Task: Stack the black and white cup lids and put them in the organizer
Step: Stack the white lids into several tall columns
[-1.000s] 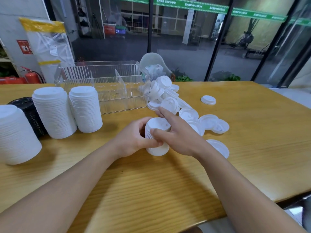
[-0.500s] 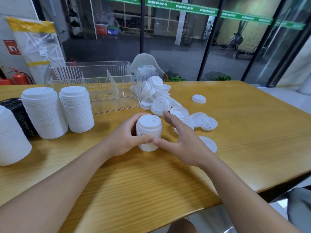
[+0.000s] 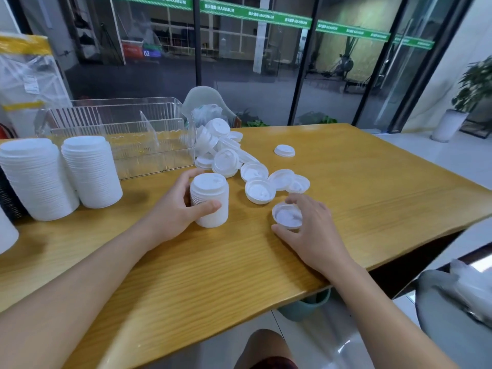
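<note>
My left hand (image 3: pixel 175 209) grips a short stack of white lids (image 3: pixel 213 206) standing on the wooden table (image 3: pixel 372 187). To its right, my right hand (image 3: pixel 311 230) curls its fingers and thumb round a single upturned white lid (image 3: pixel 288 216) lying on the table. Several loose white lids (image 3: pixel 255 182) lie scattered behind both hands, some piled against the clear plastic organizer (image 3: pixel 149 155). The organizer stands at the back left with a divider and nothing visible inside. Two tall white lid stacks (image 3: pixel 90 171) stand at the left. A black lid stack (image 3: pixel 8 203) shows only a sliver at the left edge.
One white lid (image 3: pixel 284 151) lies apart at the back right. A third white stack (image 3: pixel 6 233) pokes in at the far left edge. The table's front edge runs close to my arms. A chair back (image 3: pixel 205 102) stands behind the organizer, glass walls beyond.
My right hand left the small stack and moved right onto a single lid. My left hand stays on the stack, which now stands upright. The camera has turned to the right.
</note>
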{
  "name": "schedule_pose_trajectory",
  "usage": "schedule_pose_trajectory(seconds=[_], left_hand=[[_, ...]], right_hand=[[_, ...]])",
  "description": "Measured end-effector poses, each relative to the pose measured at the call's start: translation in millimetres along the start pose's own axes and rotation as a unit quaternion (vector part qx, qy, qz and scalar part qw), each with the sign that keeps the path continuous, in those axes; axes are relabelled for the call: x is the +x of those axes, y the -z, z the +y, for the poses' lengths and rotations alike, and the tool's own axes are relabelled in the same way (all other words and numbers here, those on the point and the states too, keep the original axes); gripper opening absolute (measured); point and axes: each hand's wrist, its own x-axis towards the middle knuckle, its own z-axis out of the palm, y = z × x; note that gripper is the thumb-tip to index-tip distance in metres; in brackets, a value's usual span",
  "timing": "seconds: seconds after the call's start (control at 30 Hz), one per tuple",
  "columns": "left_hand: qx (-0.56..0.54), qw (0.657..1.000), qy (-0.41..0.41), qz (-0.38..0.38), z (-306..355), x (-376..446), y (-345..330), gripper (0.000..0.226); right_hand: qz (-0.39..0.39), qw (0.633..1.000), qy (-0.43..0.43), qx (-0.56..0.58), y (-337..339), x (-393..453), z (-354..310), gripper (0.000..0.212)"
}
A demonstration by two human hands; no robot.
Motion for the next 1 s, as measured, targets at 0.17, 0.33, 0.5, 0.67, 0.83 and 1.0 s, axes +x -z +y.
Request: schedule_pose_trajectory(seconds=[0.17,0.33,0.5,0.67,0.83,1.0], left_hand=[[0.001,1.0,0.004,-0.001,4,-2,-6,0.106],[0.017,1.0,-0.006,0.006,4,-3,-6,0.088],[0.027,1.0,-0.008,0.002,1,-1,-3,0.079],[0.038,0.999,-0.009,0.008,-2,-1,-2,0.079],[0.037,0.999,-0.009,0.004,-2,1,-1,0.078],[0.03,0.999,-0.012,0.001,1,-1,-2,0.072]], right_hand=[[-0.035,0.999,-0.03,0.014,-4,-8,1,0.049],[-0.055,0.995,-0.034,0.076,-2,-1,-3,0.029],[-0.045,0.961,-0.089,0.257,-4,13,-18,0.044],[-0.05,0.961,-0.09,0.255,-16,26,-18,0.014],[-0.046,0.965,-0.081,0.245,-19,27,-18,0.014],[-0.115,0.981,-0.047,0.151,-14,15,-16,0.073]])
